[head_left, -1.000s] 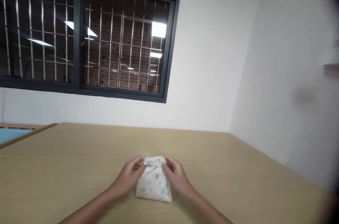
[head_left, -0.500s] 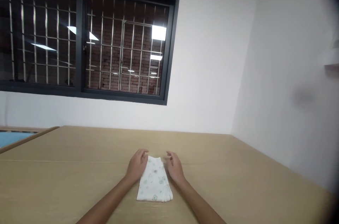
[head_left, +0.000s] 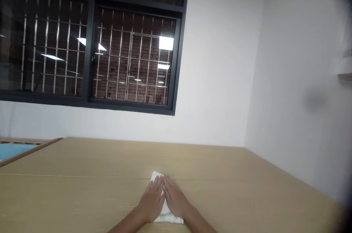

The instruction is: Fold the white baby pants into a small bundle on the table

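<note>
On the near part of a broad, pale wooden surface [head_left: 247, 189], a folded white cloth [head_left: 165, 210] is lying between and beneath a person's two hands, almost straight ahead of the viewer. Its narrow far end is poking out past the fingertips of the left hand [head_left: 151, 200], while its wider near edge is showing below both palms, with faint greenish print along a small fold or roll there. The left hand is resting flat on the cloth, its fingers lying close together and pointing away from the body. The right hand [head_left: 175, 198] is mirroring it from the other side, slanting inward so that the fingertips of both hands are meeting, or nearly so, over the cloth. Neither grip is closing around anything: both are staying flat and open. The forearms are reaching in from the bottom edge.

A thin seam [head_left: 82, 177] is running across the surface just beyond the hands. At the far left, a raised wooden strip [head_left: 33, 152] is bordering the surface, and something light blue [head_left: 16, 149] is showing past it. Behind, a dark-framed window [head_left: 90, 79] is taking up the upper left of a white wall [head_left: 220, 60]; metal bars [head_left: 58, 35] and brickwork [head_left: 139, 95] are appearing through the glass, where bright lights are reflecting.
</note>
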A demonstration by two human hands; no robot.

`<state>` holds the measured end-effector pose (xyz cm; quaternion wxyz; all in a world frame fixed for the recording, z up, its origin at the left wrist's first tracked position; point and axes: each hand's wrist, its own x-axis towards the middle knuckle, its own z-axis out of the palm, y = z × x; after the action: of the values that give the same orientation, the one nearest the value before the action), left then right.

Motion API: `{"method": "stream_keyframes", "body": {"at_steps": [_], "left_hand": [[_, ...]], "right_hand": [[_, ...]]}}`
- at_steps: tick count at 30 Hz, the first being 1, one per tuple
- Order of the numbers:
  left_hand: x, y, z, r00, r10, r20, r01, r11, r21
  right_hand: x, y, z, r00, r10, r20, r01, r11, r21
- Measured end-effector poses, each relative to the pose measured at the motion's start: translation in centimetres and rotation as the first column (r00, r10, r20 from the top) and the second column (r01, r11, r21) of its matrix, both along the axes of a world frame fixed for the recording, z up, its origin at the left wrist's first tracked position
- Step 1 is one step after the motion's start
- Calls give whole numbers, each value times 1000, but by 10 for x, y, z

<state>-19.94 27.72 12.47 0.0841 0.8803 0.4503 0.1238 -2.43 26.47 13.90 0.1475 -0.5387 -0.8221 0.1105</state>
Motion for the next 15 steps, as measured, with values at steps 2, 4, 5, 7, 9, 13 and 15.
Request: {"method": "stream_keyframes", "body": {"at_steps": [2,4,5,7,9,13,15], "left_hand": [[-6,0,2,1000,9,6,-9,1000,-12],[-11,-1,3,1000,26,-3,-26,999,-35],[-13,-3,3,999,36,-11,-36,998,-45],[-15,-5,2,998,49,-28,-50,997,-58],[-15,-5,0,998,57,-23,-59,996,-61],[-19,5,5,991,62,117,-54,996,-74],[-27,8,15,979,62,194,-50,996,-68]], "right_hand": [[2,-3,5,1000,-2,22,2,1000,-29],[3,-6,9,999,8,51,-6,998,-57],[4,-7,11,998,17,59,-13,998,-68],[6,-8,13,998,28,59,-22,996,-91],[11,-8,13,999,34,32,-30,995,-99],[25,-8,14,993,47,-105,-44,999,27],[29,-14,22,978,51,-203,-28,993,118]]}}
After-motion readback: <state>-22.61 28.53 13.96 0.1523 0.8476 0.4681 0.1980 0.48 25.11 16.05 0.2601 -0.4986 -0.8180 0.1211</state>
